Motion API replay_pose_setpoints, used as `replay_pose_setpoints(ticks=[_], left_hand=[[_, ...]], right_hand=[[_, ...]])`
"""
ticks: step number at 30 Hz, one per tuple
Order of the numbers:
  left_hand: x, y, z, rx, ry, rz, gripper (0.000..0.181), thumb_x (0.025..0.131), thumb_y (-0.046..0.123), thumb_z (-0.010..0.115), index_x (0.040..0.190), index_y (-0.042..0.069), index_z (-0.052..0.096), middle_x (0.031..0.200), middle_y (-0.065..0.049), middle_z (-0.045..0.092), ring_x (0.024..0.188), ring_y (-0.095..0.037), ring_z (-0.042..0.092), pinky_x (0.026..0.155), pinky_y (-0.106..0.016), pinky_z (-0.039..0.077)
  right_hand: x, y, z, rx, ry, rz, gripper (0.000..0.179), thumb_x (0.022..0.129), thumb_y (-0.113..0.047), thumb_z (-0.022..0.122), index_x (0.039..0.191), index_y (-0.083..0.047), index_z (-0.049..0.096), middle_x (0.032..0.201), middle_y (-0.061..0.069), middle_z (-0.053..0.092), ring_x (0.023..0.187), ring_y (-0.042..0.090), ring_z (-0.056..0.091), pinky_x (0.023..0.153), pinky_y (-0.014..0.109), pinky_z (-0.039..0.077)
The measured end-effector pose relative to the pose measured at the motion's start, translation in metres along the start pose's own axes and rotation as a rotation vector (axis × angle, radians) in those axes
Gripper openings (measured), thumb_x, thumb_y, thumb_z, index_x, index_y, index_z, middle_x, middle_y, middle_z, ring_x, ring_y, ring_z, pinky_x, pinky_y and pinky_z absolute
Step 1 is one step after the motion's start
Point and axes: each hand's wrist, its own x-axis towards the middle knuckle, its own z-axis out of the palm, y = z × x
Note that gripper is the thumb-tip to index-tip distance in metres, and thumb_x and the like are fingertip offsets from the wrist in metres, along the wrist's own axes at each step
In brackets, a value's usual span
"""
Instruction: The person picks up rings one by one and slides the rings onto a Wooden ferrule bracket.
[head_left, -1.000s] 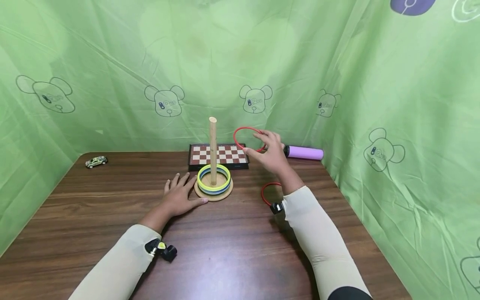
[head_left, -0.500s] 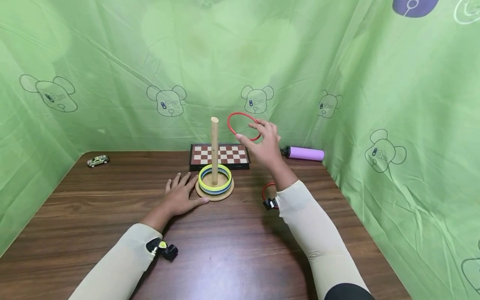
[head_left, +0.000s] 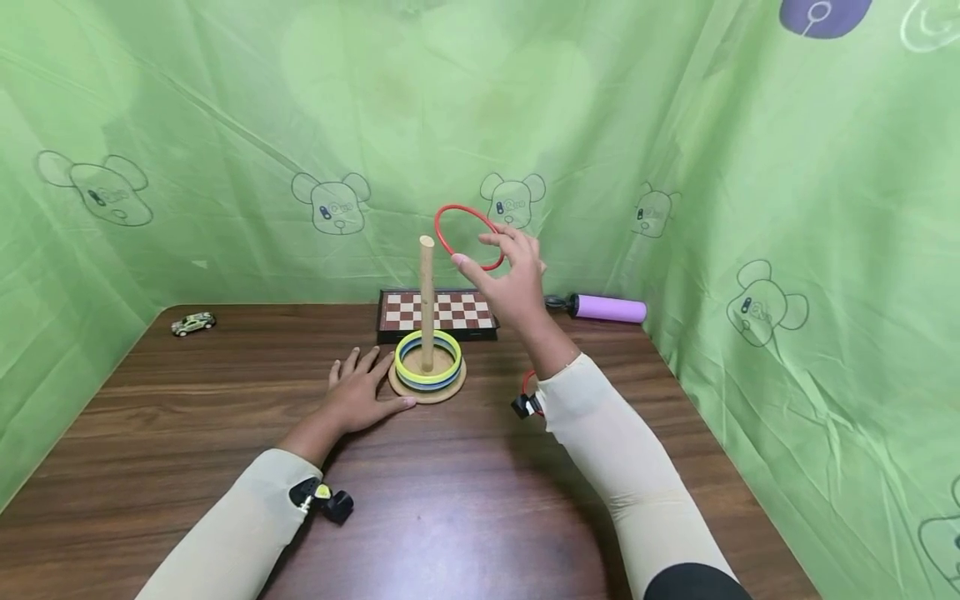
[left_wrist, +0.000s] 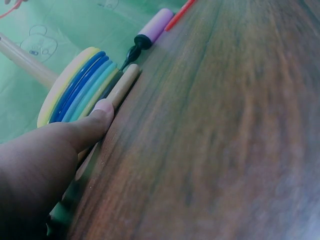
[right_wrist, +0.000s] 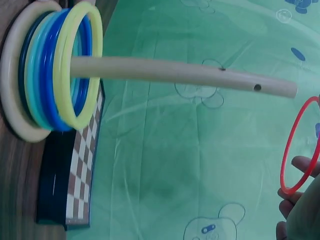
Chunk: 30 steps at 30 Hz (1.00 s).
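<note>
A red ring (head_left: 447,213) is pinched between the thumb and fingers of my right hand (head_left: 514,279), held in the air just right of the wooden peg's (head_left: 427,292) top. In the right wrist view that red ring (right_wrist: 286,159) hangs a little past the peg's free end. Several rings circle the foot of the peg, a yellow ring (right_wrist: 59,70) uppermost, with blue, light blue and dark ones beneath. My left hand (head_left: 360,400) lies spread on the table, its thumb (left_wrist: 102,112) and index finger right at the round wooden base (left_wrist: 125,86).
Behind the peg lies a checkered board (head_left: 468,310), with a purple hand pump (head_left: 611,307) to its right. A second red ring (head_left: 527,382) lies on the table, partly hidden by the right wrist. A toy car (head_left: 193,323) sits far left. Green cloth (head_left: 225,167) walls the table.
My right hand has carried the red ring up and to the left, closer to the peg's top. The left hand has stayed at the base.
</note>
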Motion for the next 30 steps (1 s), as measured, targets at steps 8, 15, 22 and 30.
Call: replay_pose_setpoints(ticks=[8, 15, 22, 30], left_hand=[[0.002, 0.000, 0.002, -0.002, 0.006, 0.005, 0.111, 0.090, 0.085, 0.065, 0.172, 0.016, 0.036, 0.178, -0.025, 0.029, 0.166, -0.058, 0.015, 0.127, -0.083, 0.009], [0.001, 0.001, 0.001, -0.009, -0.011, 0.000, 0.112, 0.090, 0.085, 0.064, 0.173, 0.016, 0.035, 0.179, -0.025, 0.027, 0.166, -0.058, 0.013, 0.128, -0.083, 0.007], [0.000, -0.001, 0.003, -0.012, -0.010, -0.006, 0.112, 0.090, 0.086, 0.064, 0.173, 0.017, 0.034, 0.179, -0.024, 0.027, 0.166, -0.057, 0.012, 0.128, -0.083, 0.007], [0.001, 0.000, 0.002, -0.004, -0.007, -0.001, 0.111, 0.091, 0.086, 0.063, 0.173, 0.018, 0.034, 0.179, -0.024, 0.027, 0.166, -0.057, 0.012, 0.128, -0.083, 0.007]], right_hand=[[-0.009, -0.004, 0.012, -0.007, -0.092, -0.053, 0.062, 0.091, -0.045, 0.088, 0.139, -0.010, 0.072, 0.162, 0.007, 0.057, 0.155, 0.026, 0.038, 0.122, 0.064, 0.026], [-0.019, 0.003, 0.020, -0.004, -0.140, -0.029, 0.068, 0.090, -0.044, 0.090, 0.144, -0.009, 0.068, 0.160, 0.008, 0.058, 0.153, 0.028, 0.039, 0.123, 0.064, 0.025], [-0.032, 0.018, 0.030, 0.011, -0.176, 0.035, 0.069, 0.089, -0.044, 0.091, 0.144, -0.009, 0.068, 0.158, 0.009, 0.060, 0.149, 0.031, 0.043, 0.123, 0.063, 0.030], [-0.050, 0.039, 0.043, 0.005, -0.227, 0.119, 0.074, 0.087, -0.046, 0.092, 0.146, -0.010, 0.066, 0.155, 0.010, 0.062, 0.143, 0.030, 0.044, 0.118, 0.059, 0.039]])
